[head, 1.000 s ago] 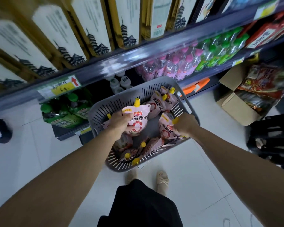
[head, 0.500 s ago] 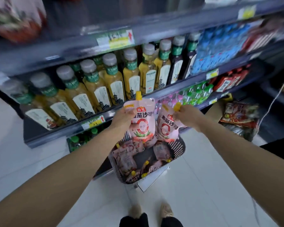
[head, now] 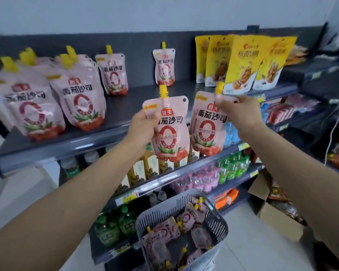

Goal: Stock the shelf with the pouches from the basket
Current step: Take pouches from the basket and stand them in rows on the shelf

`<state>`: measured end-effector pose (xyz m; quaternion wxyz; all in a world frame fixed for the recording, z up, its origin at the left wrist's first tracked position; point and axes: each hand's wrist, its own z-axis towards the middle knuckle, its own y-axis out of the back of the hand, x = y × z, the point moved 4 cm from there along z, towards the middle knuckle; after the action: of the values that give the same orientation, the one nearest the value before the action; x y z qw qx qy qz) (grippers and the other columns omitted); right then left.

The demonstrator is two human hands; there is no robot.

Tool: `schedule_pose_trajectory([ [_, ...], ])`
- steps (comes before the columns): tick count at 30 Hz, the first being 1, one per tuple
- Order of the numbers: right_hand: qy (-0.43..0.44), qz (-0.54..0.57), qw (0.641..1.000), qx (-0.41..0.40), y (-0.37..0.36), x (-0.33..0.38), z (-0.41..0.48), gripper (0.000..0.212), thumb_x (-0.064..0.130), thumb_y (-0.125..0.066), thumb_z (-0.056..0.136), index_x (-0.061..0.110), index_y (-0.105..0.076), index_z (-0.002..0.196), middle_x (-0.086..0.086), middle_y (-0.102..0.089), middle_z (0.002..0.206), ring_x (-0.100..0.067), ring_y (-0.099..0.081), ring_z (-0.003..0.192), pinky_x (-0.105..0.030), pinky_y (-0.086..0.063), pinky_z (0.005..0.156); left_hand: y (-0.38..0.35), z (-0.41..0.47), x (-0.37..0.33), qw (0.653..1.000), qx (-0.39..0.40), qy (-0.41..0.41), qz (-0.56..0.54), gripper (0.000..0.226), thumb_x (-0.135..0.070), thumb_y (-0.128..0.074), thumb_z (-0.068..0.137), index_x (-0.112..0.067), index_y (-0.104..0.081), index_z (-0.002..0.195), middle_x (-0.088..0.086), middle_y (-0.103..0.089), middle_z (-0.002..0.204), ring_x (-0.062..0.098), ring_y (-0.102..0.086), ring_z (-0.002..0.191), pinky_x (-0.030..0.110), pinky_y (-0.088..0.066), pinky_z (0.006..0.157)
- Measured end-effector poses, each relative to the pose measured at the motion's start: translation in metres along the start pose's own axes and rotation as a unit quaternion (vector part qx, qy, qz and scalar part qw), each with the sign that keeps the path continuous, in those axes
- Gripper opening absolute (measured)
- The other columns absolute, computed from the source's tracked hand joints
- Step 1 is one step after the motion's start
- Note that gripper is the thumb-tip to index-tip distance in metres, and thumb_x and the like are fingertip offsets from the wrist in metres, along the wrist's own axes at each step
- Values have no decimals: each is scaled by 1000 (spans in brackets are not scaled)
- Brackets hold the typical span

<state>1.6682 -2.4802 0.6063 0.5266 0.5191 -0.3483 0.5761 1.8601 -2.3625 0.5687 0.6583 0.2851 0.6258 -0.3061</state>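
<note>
My left hand (head: 143, 126) grips a pink spouted pouch (head: 170, 132) by its upper left corner. My right hand (head: 237, 110) pinches a second pink pouch (head: 207, 132) near its yellow cap. Both pouches hang upright in front of the dark top shelf (head: 123, 108). Several matching pouches stand on that shelf, a cluster at the left (head: 80, 94) and a single one near the back (head: 163, 67). The grey slotted basket (head: 219, 222) sits low on the floor, with several more pouches (head: 188, 218) lying inside.
Yellow snack bags (head: 241, 61) stand at the right of the top shelf. Bottled drinks (head: 145, 167) fill the shelves below. An open cardboard box (head: 278, 218) with packets sits on the floor at the right. A white cable (head: 333, 132) hangs at the far right.
Both hands have lifted a pouch each out of the basket and raised them up past the drink shelves to top-shelf height. The view has tilted upward with them.
</note>
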Motion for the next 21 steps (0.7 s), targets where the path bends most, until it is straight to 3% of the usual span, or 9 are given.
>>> schedule_pose_trajectory([
  [3,6,83,996,-8,-7,25,15,24,16,-69,84,13,-53,66,-3,-65,71,-17,-65,61,-31,-56,60,10,12,-32,999,-20,-41,-6,18,-20,-45,98,-21,-62,93,-1,-71,92,12,-65,75,18,-45,42],
  [5,7,131,991,-8,-15,36,29,24,17,-68,85,17,-52,68,1,-65,69,-7,-63,50,-20,-50,47,18,21,-51,997,-46,-60,-3,20,-20,-45,98,-23,-60,85,-4,-69,85,10,-63,70,18,-46,44],
  [8,0,198,980,13,-33,47,51,20,17,-68,85,16,-54,70,3,-68,58,-5,-62,40,-15,-42,36,28,40,-70,993,-80,-84,13,17,-20,-42,99,-16,-59,100,-4,-68,86,8,-63,72,15,-45,41],
  [11,-15,249,967,48,-53,57,74,17,13,-67,86,14,-56,73,5,-68,49,-7,-66,43,-18,-49,41,36,63,-80,987,-130,-95,13,20,-17,-40,99,-14,-57,110,-3,-66,89,7,-63,71,14,-44,37],
  [17,-31,250,961,111,-91,61,131,12,12,-67,86,13,-56,81,-4,-71,71,-14,-70,53,-35,-61,59,41,111,-80,976,-186,-96,52,14,-17,-45,97,-18,-57,91,-1,-65,88,8,-61,68,22,-45,49],
  [21,-23,227,960,164,-116,52,164,9,16,-66,87,14,-58,83,-7,-74,83,-20,-73,69,-39,-61,68,40,133,-71,974,-204,-88,52,19,-13,-43,98,-18,-55,84,1,-64,90,7,-60,66,17,-46,45],
])
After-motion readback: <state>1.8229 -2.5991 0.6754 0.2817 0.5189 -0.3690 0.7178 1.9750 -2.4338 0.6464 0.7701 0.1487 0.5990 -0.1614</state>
